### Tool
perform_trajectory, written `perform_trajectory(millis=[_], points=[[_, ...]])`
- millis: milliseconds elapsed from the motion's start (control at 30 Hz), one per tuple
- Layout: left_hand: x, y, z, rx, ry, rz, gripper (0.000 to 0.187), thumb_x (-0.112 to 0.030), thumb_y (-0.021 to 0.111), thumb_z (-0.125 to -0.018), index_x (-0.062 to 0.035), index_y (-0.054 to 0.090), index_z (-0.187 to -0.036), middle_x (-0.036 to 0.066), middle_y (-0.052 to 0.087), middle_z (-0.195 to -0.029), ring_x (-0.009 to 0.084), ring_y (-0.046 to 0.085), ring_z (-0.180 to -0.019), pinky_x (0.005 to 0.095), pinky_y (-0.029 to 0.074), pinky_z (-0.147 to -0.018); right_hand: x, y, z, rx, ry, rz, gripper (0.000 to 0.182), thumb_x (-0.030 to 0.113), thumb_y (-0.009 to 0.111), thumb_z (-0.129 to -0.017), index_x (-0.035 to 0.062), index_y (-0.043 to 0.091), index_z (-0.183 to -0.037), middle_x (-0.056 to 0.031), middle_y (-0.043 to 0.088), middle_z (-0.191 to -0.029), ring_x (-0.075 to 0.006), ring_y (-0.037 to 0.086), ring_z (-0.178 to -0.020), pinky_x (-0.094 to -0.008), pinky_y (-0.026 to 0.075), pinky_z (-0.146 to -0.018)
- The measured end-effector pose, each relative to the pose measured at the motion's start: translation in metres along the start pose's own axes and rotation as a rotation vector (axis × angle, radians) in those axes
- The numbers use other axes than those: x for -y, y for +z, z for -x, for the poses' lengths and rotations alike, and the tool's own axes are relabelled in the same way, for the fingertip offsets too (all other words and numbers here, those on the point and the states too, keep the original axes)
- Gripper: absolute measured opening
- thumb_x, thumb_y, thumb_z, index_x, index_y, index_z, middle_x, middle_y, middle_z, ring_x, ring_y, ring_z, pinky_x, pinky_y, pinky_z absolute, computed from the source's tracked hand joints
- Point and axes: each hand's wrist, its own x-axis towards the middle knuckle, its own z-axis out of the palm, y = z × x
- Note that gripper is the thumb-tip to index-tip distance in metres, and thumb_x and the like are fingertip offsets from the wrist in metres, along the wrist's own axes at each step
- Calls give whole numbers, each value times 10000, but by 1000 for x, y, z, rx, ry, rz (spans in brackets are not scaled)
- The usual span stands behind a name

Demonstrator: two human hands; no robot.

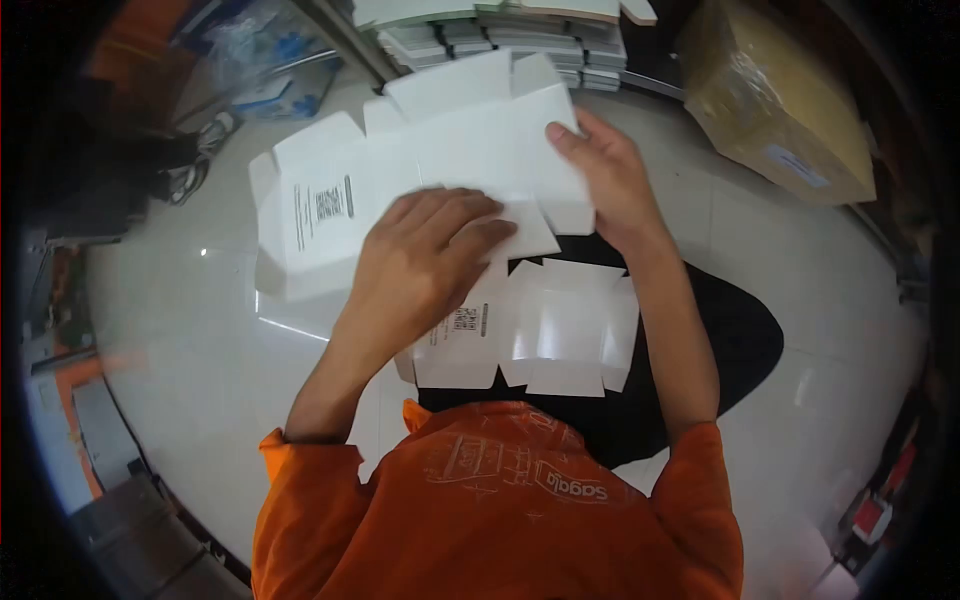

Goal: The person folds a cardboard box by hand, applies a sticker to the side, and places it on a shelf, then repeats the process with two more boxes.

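Observation:
A flat, unfolded white carton (470, 140) with flaps and a printed QR code is held in front of me at a slant. My right hand (610, 175) grips its right edge, thumb on top and fingers behind. Across its lower middle lies my left hand (425, 245), fingers bent together over a small flap; its thumb is hidden. Beneath, a second flat white carton (570, 325), also with a QR code, rests on my lap, partly covered by my left forearm.
Stacked flat white cartons (500, 45) stand at the far side. A brown box (775, 100) wrapped in clear film is at the upper right. Blue items in clear plastic (275, 90) lie at the upper left. Pale glossy tiles (180, 330) form the floor.

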Motion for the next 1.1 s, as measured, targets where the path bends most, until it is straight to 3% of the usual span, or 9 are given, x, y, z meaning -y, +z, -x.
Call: perform_trajectory(millis=[67, 100, 167, 267, 367, 500, 633, 833, 1100], points=[[10, 19, 13, -14, -280, 297, 249, -98, 733, -799, -39, 683, -1035, 116, 686, -929, 277, 678, -844, 360, 538, -747, -23, 9, -2, -8, -89, 132, 447, 224, 546, -995, -6, 480, -1373, -135, 606, -1233, -149, 628, -1026, -274, 510, -861], [13, 22, 16, -6, -285, 280, 249, -98, 733, -799, -39, 683, -1035, 116, 686, -929, 277, 678, -844, 360, 538, -747, -35, 1, 2, 76, -82, 20, 622, 306, 563, -983, 5, 327, -1474, -155, 543, -1325, -198, 594, -1123, -322, 495, -924], [15, 27, 21, 39, -657, 492, 211, -95, 685, -867, -1, 668, -1055, 141, 696, -888, 240, 684, -771, 319, 530, -680, -48, -15, 15, 257, 4, -149, 702, 311, 595, -962, 10, 254, -1496, -153, 525, -1343, -225, 565, -1169, -360, 482, -950], [15, 38, 20, -169, -754, 652, 207, -103, 647, -906, 15, 657, -1077, 126, 704, -962, 192, 677, -818, 308, 519, -684, -53, -9, 27, 432, 84, -248, 949, 224, 742, -847, 42, 112, -1533, -154, 430, -1433, -281, 486, -1269, -434, 473, -976], [3, 32, 11, -179, -783, 851, 269, -170, 638, -915, 20, 636, -1105, 113, 685, -1038, 191, 660, -893, 315, 534, -725, -51, 24, 39, 320, -103, 192, 994, 109, 781, -788, 69, 129, -1537, -181, 369, -1453, -291, 532, -1196, -426, 484, -952], [-12, 27, -4, -266, -727, 827, 355, -239, 636, -911, 33, 571, -1132, 160, 670, -1042, 237, 667, -922, 305, 539, -755, -52, 36, 40, 199, -552, 707, 953, 63, 746, -755, 35, 176, -1519, -248, 352, -1441, -404, 470, -1261, -417, 457, -1000], [-17, 19, -20, -275, -775, 679, 268, -209, 632, -925, 33, 590, -1031, 142, 696, -901, 223, 688, -856, 292, 543, -743, -48, 53, 54, 87, -660, 803, 851, -69, 590, -700, -67, 228, -1471, -289, 345, -1450, -430, 435, -1301, -402, 435, -1033], [-11, 9, -30, -405, -848, 969, 247, -195, 624, -958, 50, 641, -989, 81, 699, -855, 99, 647, -749, 257, 544, -673, -52, 41, 48, -21, -627, 600, 620, -103, 537, -763, -92, 417, -1371, -285, 530, -1309, -379, 572, -1188, -376, 497, -946], [-23, -13, -39, -248, -772, 614, 302, -240, 618, -960, 42, 673, -869, 54, 666, -742, 87, 598, -674, 237, 489, -611, -50, 46, 45, -221, -859, 807, 421, -34, 595, -841, -40, 543, -1259, -204, 639, -1107, -310, 668, -910, -366, 569, -766]])
